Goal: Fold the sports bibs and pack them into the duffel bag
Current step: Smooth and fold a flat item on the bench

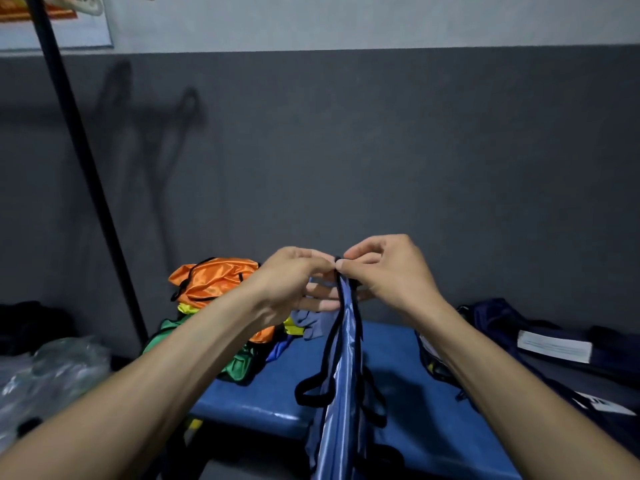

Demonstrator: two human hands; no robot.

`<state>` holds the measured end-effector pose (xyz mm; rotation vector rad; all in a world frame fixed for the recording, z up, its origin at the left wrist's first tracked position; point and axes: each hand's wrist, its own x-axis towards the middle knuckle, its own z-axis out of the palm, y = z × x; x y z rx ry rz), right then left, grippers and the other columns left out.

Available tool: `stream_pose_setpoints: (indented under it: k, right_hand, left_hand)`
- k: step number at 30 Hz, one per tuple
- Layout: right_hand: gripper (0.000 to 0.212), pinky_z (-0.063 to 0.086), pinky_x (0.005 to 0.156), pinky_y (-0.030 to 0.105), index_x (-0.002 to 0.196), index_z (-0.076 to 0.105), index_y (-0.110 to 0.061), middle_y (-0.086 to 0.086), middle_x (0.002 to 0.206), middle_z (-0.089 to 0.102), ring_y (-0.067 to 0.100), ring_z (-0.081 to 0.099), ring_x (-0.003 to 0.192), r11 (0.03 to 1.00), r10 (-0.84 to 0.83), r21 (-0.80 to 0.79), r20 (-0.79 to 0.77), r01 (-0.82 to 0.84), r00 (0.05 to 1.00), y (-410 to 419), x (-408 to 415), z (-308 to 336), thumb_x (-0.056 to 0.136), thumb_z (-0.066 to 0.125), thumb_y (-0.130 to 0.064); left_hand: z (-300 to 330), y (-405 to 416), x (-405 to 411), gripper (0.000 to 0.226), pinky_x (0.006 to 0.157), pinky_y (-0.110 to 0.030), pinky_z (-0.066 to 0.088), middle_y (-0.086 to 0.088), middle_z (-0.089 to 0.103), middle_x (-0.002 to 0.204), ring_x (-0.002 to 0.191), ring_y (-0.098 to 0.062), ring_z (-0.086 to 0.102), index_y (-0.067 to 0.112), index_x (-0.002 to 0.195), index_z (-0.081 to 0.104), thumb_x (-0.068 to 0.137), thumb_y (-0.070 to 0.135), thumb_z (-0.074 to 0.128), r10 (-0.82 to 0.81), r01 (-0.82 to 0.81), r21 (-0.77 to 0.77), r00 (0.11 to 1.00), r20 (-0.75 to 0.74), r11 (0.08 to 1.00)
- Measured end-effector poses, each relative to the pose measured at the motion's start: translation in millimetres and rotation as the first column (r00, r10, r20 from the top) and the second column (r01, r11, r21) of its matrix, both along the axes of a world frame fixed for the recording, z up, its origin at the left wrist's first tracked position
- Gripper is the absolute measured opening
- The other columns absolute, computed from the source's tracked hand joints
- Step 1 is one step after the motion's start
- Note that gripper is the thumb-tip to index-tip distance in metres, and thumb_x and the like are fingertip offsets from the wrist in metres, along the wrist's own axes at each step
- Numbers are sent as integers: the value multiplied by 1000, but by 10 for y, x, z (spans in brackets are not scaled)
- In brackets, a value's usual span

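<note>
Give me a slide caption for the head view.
Both hands pinch a hanging blue bib above the bench.

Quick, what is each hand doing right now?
Left hand: pinching the top of the blue bib.
Right hand: pinching the same bib's top.

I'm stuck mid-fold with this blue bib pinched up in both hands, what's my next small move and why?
Probably lower the shiny blue black-trimmed bib flat onto the blue bench: left hand and right hand pinch its top together, and it hangs bunched, unfolded.
</note>
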<state>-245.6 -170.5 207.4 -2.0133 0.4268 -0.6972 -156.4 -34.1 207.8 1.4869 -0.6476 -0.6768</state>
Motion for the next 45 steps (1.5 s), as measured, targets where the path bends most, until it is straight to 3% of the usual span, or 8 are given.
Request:
stream_pose_setpoints:
  k: [7,10,14,21,26,31,39,45]
  right_hand:
    - [20,53,67,21,93,74,-25,-9,77,76,1,70,73,946,-27,-324,-20,19,999,-97,-148,63,77,86,-31]
    - [15,50,69,26,98,71,-16,-1,76,77,9,66,70,973,157,-178,42,-148,987,-292,-258,58,85,79,-12]
    - [24,51,83,19,112,68,-7,7,85,70,11,63,83,909,414,-84,92,-408,905,-579,-487,256,88,72,-4]
    - [25,44,66,10,105,68,-14,4,83,52,4,52,74,878,478,-68,164,-473,863,-702,-461,529,94,57,5]
    - [26,42,65,9,106,66,-12,-3,80,55,-1,52,70,878,478,-114,182,-465,859,-618,-408,509,95,54,8]
    - [26,41,65,8,107,66,-13,-6,80,56,-1,52,71,893,450,-111,204,-436,869,-598,-410,473,96,54,7]
    - [20,37,57,10,111,61,-16,-14,73,54,-3,48,64,929,368,-52,227,-367,901,-763,-426,264,99,55,-2]
    - [19,45,69,22,108,67,-21,13,93,54,15,50,77,866,346,237,352,-440,870,-730,-271,-22,90,62,-17]
  left_hand:
    - [32,154,-27,39,99,-48,55,-23,70,122,112,-40,69,-2,129,59,104,14,34,-180,152,-141,958,-221,978]
    - [32,288,-4,37,90,-44,56,-15,72,121,107,-34,71,3,128,63,105,10,34,-250,250,-30,968,-2,968]
    - [-12,432,155,16,67,-34,52,-5,76,88,72,-16,66,12,101,73,98,3,60,67,-25,-85,843,533,996]
    - [-45,417,5,39,84,-31,53,12,63,113,106,-15,61,29,113,64,81,22,85,184,-41,-187,474,861,982]
    - [-139,340,-33,30,79,-24,51,10,68,96,90,-14,66,28,110,68,84,27,83,85,57,-133,518,851,989]
    - [-311,296,-14,19,76,-42,54,12,69,91,80,-13,65,30,106,66,91,36,75,10,19,-26,583,812,999]
    - [139,459,180,48,74,-36,33,11,53,70,83,-12,48,23,77,61,85,70,57,-76,-177,102,149,986,979]
    - [1224,422,-116,50,53,-30,34,-2,48,58,54,-10,40,13,69,60,86,60,68,-443,-33,448,104,890,893]
